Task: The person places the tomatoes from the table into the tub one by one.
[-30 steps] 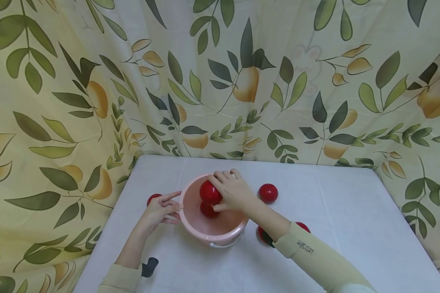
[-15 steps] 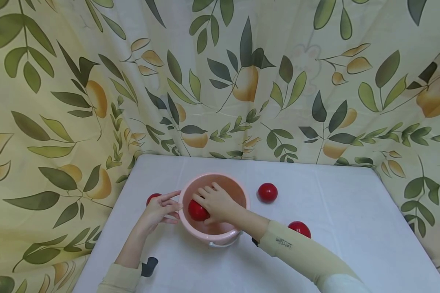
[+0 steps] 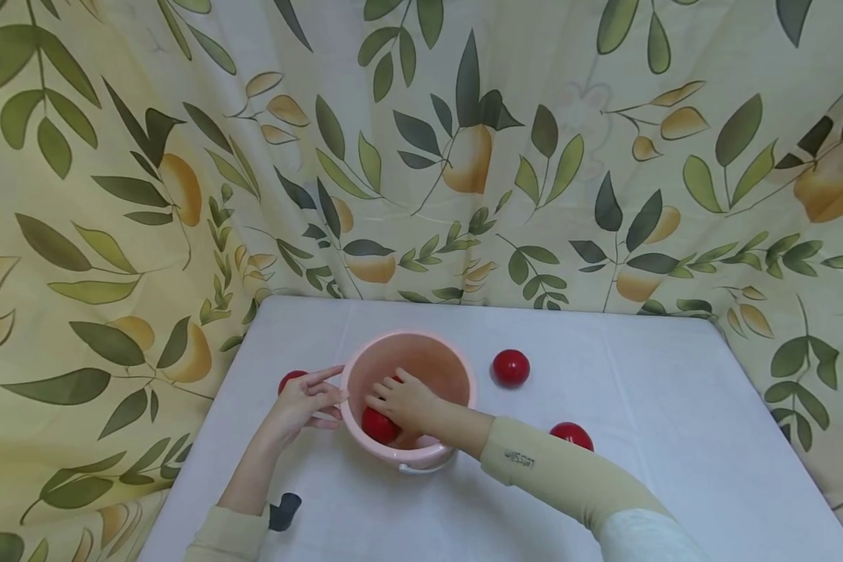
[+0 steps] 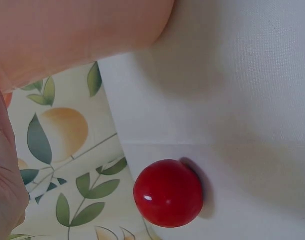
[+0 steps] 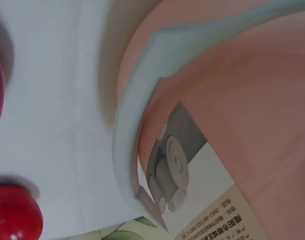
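Note:
A pink bucket (image 3: 449,375) stands on the table. My right hand (image 3: 406,402) is down inside it, fingers curled over a glossy red ball (image 3: 378,426); its thumb side is partly hidden. A sliver of red shows behind those fingers, probably a second ball. My left hand (image 3: 305,404) touches the left side of the bucket's rim with extended fingers. Just beyond this hand, partly covered by it, lies another red ball (image 4: 168,194). In the right wrist view the bucket's pale handle (image 5: 127,135) hangs across its printed label (image 5: 197,190).
Right of the bucket lie a red ball (image 3: 510,368) and, partly behind the right sleeve, another red ball (image 3: 571,435). A white cloth covers the table (image 3: 639,375). A leaf-and-fruit patterned curtain (image 3: 421,156) hangs behind and at the sides.
My right hand has carried a red ball from the bucket's mouth down inside, toward its near left. The left hand has stayed at the rim.

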`<action>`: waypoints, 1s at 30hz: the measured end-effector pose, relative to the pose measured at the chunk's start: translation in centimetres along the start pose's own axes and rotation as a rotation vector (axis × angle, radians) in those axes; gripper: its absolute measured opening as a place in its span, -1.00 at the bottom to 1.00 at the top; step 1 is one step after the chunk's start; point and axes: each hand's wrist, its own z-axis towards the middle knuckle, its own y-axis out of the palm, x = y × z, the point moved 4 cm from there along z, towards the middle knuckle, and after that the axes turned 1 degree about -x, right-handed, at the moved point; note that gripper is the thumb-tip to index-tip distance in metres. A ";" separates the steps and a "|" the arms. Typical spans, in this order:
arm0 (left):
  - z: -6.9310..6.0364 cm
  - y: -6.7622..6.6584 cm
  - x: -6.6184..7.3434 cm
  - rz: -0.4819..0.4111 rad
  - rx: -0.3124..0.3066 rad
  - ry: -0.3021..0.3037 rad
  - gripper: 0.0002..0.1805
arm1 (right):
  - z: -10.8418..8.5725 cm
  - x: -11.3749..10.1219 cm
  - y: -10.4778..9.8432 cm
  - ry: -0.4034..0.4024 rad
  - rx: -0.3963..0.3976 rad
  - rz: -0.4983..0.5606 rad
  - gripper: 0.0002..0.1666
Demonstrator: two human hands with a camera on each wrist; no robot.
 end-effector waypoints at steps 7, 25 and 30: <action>0.1 0.0 0.0 0.004 0.001 -0.005 -0.37 | -0.2 -0.2 0.2 -0.028 -0.052 -0.053 -0.06; 0.0 0.0 -0.1 0.009 0.002 -0.023 -0.37 | -0.3 1.0 -0.1 0.052 -0.012 0.052 -0.14; 0.0 0.0 0.0 0.011 0.005 -0.022 -0.38 | -1.8 2.8 -1.4 0.144 0.224 0.345 -0.21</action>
